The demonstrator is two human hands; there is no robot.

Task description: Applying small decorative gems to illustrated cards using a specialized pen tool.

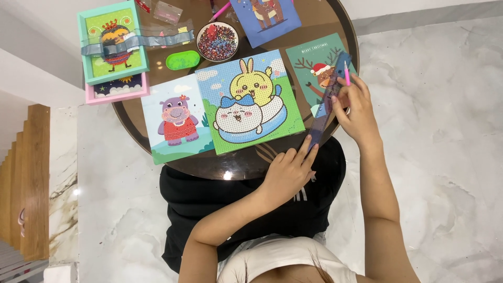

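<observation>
Marble floor surrounds a round dark desk (157,133). Right hand (353,107) closes its grip on a pink pen (346,73) and the upper part of a clear plastic strip (326,102); left hand (291,167) pinches the strip's lower end. Beneath lies a reindeer picture (309,65), beside a bunny picture (249,99), a hippo picture (175,123), and a bead bowl (217,41).

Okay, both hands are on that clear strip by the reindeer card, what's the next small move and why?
Probably peel the strip clear of the reindeer card: the left hand pinches its lower end, the right hand, also holding a pink pen, grips its middle, and it lies across the card.
</observation>
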